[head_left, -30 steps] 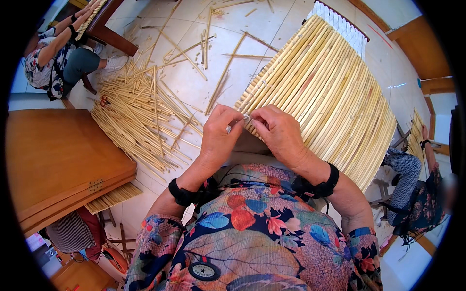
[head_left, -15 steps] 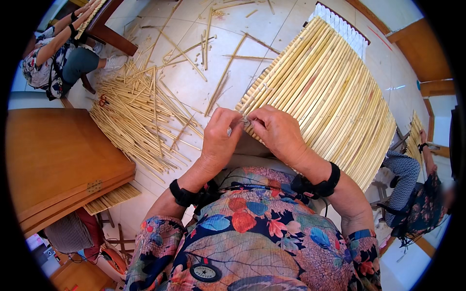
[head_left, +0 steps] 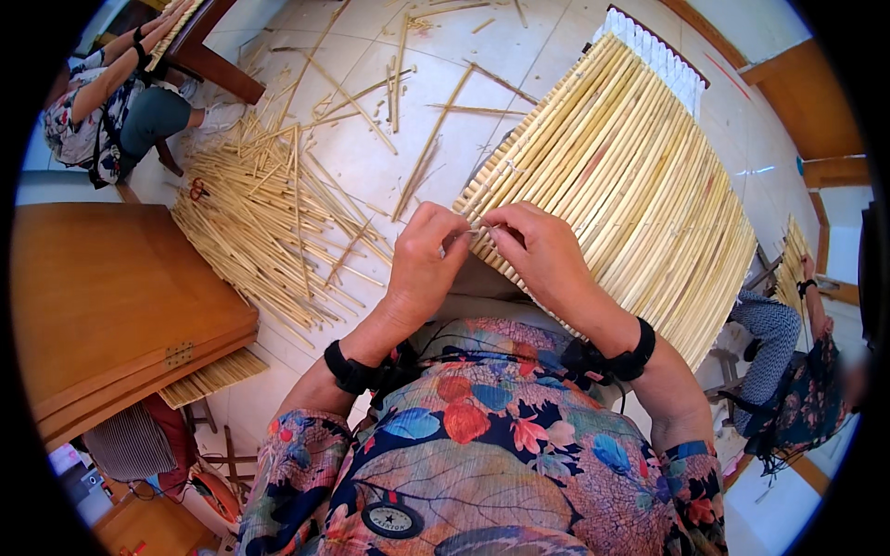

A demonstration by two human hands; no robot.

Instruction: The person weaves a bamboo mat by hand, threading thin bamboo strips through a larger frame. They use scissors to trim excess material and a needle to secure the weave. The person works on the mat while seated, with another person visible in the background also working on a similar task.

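A mat of pale reed stalks (head_left: 640, 185), bound side by side with thin string, slopes away in front of me to the right. At its near left corner, my left hand (head_left: 428, 248) pinches a thin pale string (head_left: 478, 228) between thumb and forefinger. Close beside it, my right hand (head_left: 536, 243) is closed in a pinch on the same string, its fingers against the mat's edge. The string runs across the small gap between both fingertips. Whether it forms a knot is too small to tell.
Loose reeds (head_left: 269, 222) lie heaped on the tiled floor to the left, with orange-handled scissors (head_left: 197, 189) on them. A wooden cabinet (head_left: 120, 306) stands at left. Other people sit at far left and right, one beside another reed mat (head_left: 794, 264).
My fingertips have drawn slightly apart, leaving the string visible between them. The right hand has shifted a little to the right; the mat stays nearly where it was.
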